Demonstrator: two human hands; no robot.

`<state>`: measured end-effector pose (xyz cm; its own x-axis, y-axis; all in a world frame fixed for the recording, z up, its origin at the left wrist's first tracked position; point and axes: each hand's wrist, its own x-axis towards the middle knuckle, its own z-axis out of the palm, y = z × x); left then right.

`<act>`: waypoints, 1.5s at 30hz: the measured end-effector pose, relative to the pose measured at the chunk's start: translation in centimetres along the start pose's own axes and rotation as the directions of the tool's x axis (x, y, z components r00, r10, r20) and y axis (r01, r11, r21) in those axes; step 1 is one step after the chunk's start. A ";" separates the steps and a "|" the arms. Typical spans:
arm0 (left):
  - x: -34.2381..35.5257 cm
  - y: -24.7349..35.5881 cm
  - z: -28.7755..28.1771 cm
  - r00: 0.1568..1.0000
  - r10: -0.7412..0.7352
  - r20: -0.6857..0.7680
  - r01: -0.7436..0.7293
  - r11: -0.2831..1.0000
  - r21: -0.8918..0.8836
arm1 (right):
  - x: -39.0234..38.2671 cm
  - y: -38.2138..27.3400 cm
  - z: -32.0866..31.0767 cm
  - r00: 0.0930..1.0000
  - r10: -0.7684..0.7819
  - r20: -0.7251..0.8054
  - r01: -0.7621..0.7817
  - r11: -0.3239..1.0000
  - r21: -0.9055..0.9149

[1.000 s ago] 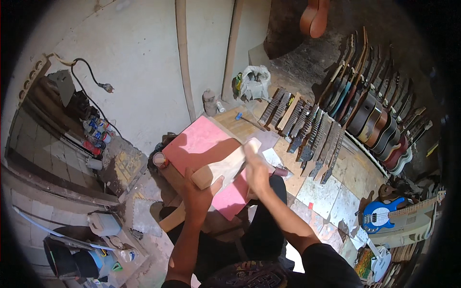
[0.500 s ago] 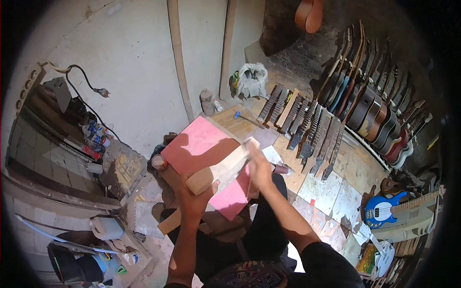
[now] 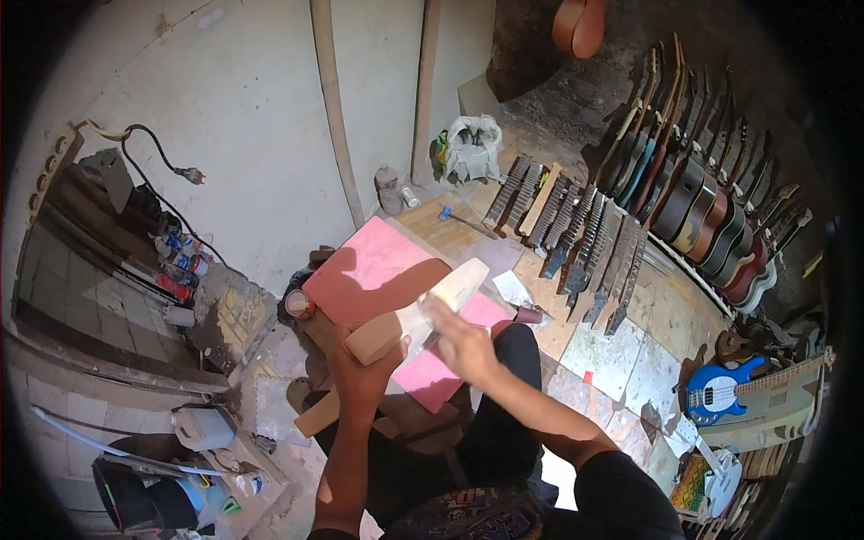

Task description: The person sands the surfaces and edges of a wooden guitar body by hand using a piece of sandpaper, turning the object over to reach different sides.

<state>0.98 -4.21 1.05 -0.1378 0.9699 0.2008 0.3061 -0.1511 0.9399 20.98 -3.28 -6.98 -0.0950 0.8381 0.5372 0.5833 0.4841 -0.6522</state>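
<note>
My left hand (image 3: 364, 364) grips the lower-left end of a pale, shaped wooden piece (image 3: 378, 333), shaped like a guitar headstock, which slants up to the right over a pink board (image 3: 360, 270). My right hand (image 3: 459, 333) is bent over the middle of the wood, blurred at the fingertips, with a small pale yellowish thing under them that I cannot make out. More pink surface shows beneath the wood, and another wooden piece (image 3: 315, 414) lies below my left hand.
Several fretted guitar necks (image 3: 567, 234) lie in a row at the right, before racked guitars (image 3: 697, 229). A blue bass guitar (image 3: 711, 396) is at lower right. A small blue-headed tool (image 3: 446, 213), a white bag (image 3: 472, 144) and a tin (image 3: 297, 302) surround the pink board.
My right hand has moved down and leftward along the wood, from its upper end to its middle. My left hand stays at the lower end.
</note>
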 end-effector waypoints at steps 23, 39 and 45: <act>-1.8 0.4 -0.1 0.999 -0.004 0.039 0.006 0.999 -0.051 | 1.4 6.0 -4.5 0.930 0.363 -0.053 -0.367 0.923 -0.115; -3.7 -0.4 -0.4 1.000 -0.008 -0.008 0.008 0.995 -0.104 | -1.6 0.9 -2.5 0.993 -0.028 0.116 0.040 0.993 -0.107; -3.7 -0.5 -0.1 0.991 0.131 -0.037 -0.131 0.991 -0.010 | 0.5 0.6 -2.6 0.979 0.195 -0.050 -0.200 0.969 -0.142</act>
<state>1.28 -7.78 -0.10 -0.1308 0.9341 0.3320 0.3120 -0.2791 0.9081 23.38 -3.24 -5.77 0.0612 0.9028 0.4257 0.6993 0.2655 -0.6637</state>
